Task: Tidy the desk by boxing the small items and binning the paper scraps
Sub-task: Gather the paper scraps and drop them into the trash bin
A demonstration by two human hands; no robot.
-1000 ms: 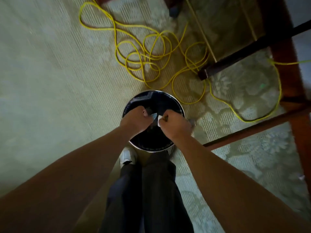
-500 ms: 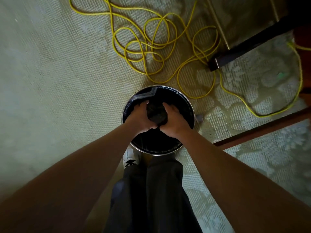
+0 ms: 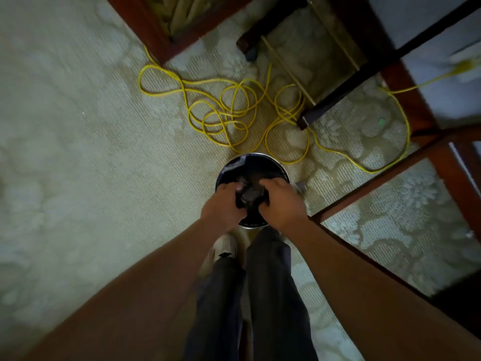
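A round metal bin [image 3: 260, 156] with a black liner stands on the carpet just in front of my feet. Both hands hover over its open mouth. My left hand [image 3: 223, 207] has its fingers curled at the left side. My right hand [image 3: 282, 201] curls in from the right. Between the fingertips of both sits a dim, greyish crumpled paper scrap [image 3: 248, 196], shadowed against the liner. It looks held by both hands. The inside of the bin below is too dark to read.
A long yellow cable [image 3: 223, 118] lies tangled on the carpet beyond the bin. A dark furniture leg [image 3: 338, 97] and red-brown wooden rails [image 3: 377, 186] stand to the right. A small grey pedal [image 3: 300, 186] juts from the bin. My shoe [image 3: 225, 246] touches its base.
A second ago each hand pinched a white scrap above the bin. The hands then came together low over the opening, and now sit slightly apart with a crumpled lump between them.
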